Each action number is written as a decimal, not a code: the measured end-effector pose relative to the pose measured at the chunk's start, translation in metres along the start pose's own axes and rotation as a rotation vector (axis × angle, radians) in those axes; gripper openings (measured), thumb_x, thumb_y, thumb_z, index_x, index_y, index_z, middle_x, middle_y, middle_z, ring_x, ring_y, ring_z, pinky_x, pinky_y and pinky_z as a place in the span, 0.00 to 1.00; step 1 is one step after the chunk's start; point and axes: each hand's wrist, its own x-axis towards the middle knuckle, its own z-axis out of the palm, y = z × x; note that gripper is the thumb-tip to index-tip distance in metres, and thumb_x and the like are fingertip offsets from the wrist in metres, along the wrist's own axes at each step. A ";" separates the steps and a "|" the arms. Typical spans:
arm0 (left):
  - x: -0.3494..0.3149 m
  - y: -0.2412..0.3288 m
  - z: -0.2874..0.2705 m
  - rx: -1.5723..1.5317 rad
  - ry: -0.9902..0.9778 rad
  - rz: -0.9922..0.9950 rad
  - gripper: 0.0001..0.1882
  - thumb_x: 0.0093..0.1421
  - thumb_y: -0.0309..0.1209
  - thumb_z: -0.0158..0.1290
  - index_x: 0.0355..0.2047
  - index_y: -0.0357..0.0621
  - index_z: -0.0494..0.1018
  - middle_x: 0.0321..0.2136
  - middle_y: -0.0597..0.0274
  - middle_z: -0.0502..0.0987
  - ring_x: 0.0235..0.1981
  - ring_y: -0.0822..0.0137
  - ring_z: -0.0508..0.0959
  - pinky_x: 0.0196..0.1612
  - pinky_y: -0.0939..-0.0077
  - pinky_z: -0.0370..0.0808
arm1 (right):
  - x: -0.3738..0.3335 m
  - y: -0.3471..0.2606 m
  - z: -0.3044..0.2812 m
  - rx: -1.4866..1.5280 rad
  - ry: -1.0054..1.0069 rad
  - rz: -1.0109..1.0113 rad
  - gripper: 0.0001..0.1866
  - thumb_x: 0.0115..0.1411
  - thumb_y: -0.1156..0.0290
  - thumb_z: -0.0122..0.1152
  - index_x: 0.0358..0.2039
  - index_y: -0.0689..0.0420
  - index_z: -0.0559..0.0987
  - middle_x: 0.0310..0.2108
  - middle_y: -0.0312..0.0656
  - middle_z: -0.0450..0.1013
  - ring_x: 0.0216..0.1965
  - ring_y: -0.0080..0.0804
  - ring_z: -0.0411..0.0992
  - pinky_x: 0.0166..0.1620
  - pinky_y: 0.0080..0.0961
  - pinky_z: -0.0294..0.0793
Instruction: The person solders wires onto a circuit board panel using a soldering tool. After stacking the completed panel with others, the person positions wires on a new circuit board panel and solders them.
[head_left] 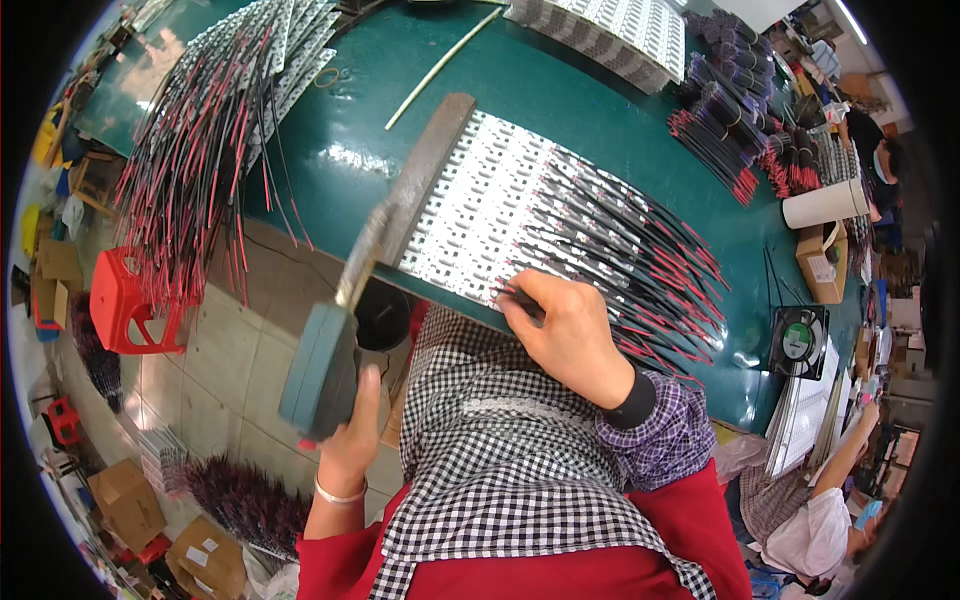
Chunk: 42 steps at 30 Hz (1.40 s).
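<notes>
My left hand [352, 440] is closed around a blue-green soldering gun [318, 370], whose metal tip slants up to the brown bar. White circuit boards [480, 190] with rows of small slots lie side by side on the green table, their left ends against this dark brown bar [425, 185]. From the boards' right part, black and red wires [630, 260] fan out to the right. Over the near edge of the boards, my right hand [570, 325] pinches a dark wire between thumb and fingers; the palm partly hides it.
Wired boards [285, 60] hang their wires over the table's left edge. A stack of white boards [610, 35] stands at the back, with wire bundles [725, 125] to its right. A small fan [800, 340] stands at the right. Below left is a red stool [130, 300]. Another person [800, 520] sits at right.
</notes>
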 end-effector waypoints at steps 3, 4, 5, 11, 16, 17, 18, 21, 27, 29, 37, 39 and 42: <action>0.039 -0.022 0.017 0.167 -0.035 -0.051 0.20 0.58 0.21 0.63 0.51 0.31 0.74 0.47 0.53 0.78 0.48 0.64 0.77 0.51 0.71 0.73 | 0.002 -0.003 -0.006 0.014 -0.062 0.002 0.06 0.60 0.69 0.61 0.31 0.58 0.78 0.26 0.49 0.76 0.26 0.52 0.75 0.31 0.45 0.73; 0.056 -0.026 0.033 0.147 0.010 0.187 0.22 0.57 0.20 0.64 0.51 0.31 0.73 0.46 0.52 0.78 0.47 0.63 0.78 0.50 0.71 0.74 | 0.000 -0.001 -0.007 0.010 -0.061 0.008 0.06 0.60 0.69 0.61 0.31 0.58 0.78 0.26 0.49 0.76 0.26 0.53 0.75 0.31 0.46 0.73; 0.069 -0.029 0.045 0.137 0.066 0.423 0.23 0.56 0.19 0.65 0.52 0.30 0.73 0.46 0.51 0.79 0.46 0.63 0.79 0.49 0.71 0.75 | 0.000 0.001 -0.006 0.017 -0.068 0.007 0.06 0.60 0.69 0.61 0.31 0.58 0.78 0.26 0.49 0.76 0.26 0.53 0.75 0.30 0.46 0.73; 0.091 -0.030 0.068 0.224 0.050 0.428 0.26 0.53 0.20 0.67 0.52 0.28 0.72 0.41 0.53 0.81 0.39 0.68 0.81 0.44 0.76 0.77 | -0.003 0.002 0.000 0.113 -0.036 -0.015 0.06 0.59 0.70 0.62 0.29 0.58 0.76 0.24 0.46 0.75 0.24 0.49 0.75 0.28 0.42 0.73; 0.084 -0.008 0.080 0.190 0.080 0.299 0.13 0.55 0.22 0.66 0.39 0.32 0.77 0.34 0.62 0.81 0.32 0.73 0.78 0.37 0.77 0.76 | -0.006 0.004 -0.011 0.116 -0.052 0.007 0.06 0.59 0.70 0.63 0.30 0.58 0.77 0.24 0.45 0.75 0.25 0.47 0.75 0.28 0.41 0.73; 0.079 -0.006 0.082 0.227 0.078 0.248 0.12 0.55 0.23 0.66 0.38 0.34 0.77 0.34 0.63 0.81 0.31 0.74 0.77 0.37 0.77 0.75 | -0.009 0.007 -0.015 0.115 -0.066 0.007 0.05 0.59 0.71 0.63 0.30 0.58 0.77 0.24 0.45 0.75 0.24 0.47 0.75 0.28 0.40 0.73; 0.071 -0.007 0.075 0.258 -0.015 0.148 0.21 0.56 0.21 0.66 0.50 0.33 0.76 0.47 0.57 0.80 0.46 0.68 0.79 0.52 0.74 0.75 | -0.013 0.010 -0.017 0.116 -0.069 0.005 0.05 0.58 0.72 0.63 0.30 0.58 0.77 0.23 0.44 0.75 0.25 0.45 0.76 0.28 0.39 0.73; 0.048 -0.014 0.076 0.402 -0.068 0.155 0.22 0.57 0.21 0.64 0.52 0.33 0.74 0.50 0.56 0.79 0.51 0.66 0.77 0.54 0.72 0.74 | -0.030 0.017 -0.027 0.131 -0.073 0.013 0.04 0.58 0.73 0.64 0.31 0.58 0.78 0.24 0.43 0.76 0.25 0.43 0.76 0.27 0.37 0.73; 0.034 -0.016 0.095 0.301 -0.057 0.124 0.21 0.62 0.20 0.59 0.55 0.29 0.70 0.55 0.50 0.75 0.54 0.60 0.75 0.57 0.67 0.72 | -0.054 0.027 -0.037 0.196 -0.051 -0.004 0.08 0.55 0.79 0.66 0.36 0.61 0.80 0.29 0.46 0.78 0.27 0.41 0.77 0.31 0.33 0.76; 0.036 -0.014 0.097 0.393 -0.035 0.241 0.22 0.63 0.19 0.58 0.56 0.28 0.68 0.56 0.48 0.74 0.55 0.60 0.74 0.58 0.66 0.72 | -0.051 0.026 -0.048 0.221 -0.137 -0.008 0.10 0.55 0.82 0.64 0.39 0.62 0.78 0.30 0.48 0.76 0.31 0.46 0.77 0.35 0.36 0.77; 0.035 -0.030 0.100 0.331 0.034 0.223 0.23 0.63 0.20 0.58 0.58 0.27 0.67 0.56 0.48 0.73 0.57 0.58 0.73 0.61 0.65 0.69 | -0.023 0.036 -0.157 0.003 0.154 0.023 0.11 0.54 0.87 0.55 0.37 0.63 0.77 0.33 0.48 0.74 0.34 0.47 0.74 0.36 0.38 0.76; 0.034 -0.022 0.100 0.354 0.021 0.108 0.22 0.65 0.22 0.56 0.58 0.27 0.68 0.57 0.49 0.73 0.58 0.58 0.73 0.61 0.65 0.69 | 0.001 0.062 -0.180 -0.219 0.300 0.024 0.10 0.57 0.86 0.54 0.39 0.63 0.77 0.34 0.48 0.74 0.35 0.48 0.74 0.38 0.37 0.76; 0.034 -0.013 0.098 0.357 0.033 0.082 0.21 0.67 0.23 0.54 0.58 0.27 0.68 0.57 0.50 0.73 0.58 0.59 0.73 0.61 0.66 0.69 | 0.049 0.129 -0.183 -0.406 0.339 -0.094 0.09 0.59 0.83 0.55 0.41 0.63 0.77 0.40 0.48 0.74 0.42 0.47 0.74 0.44 0.37 0.75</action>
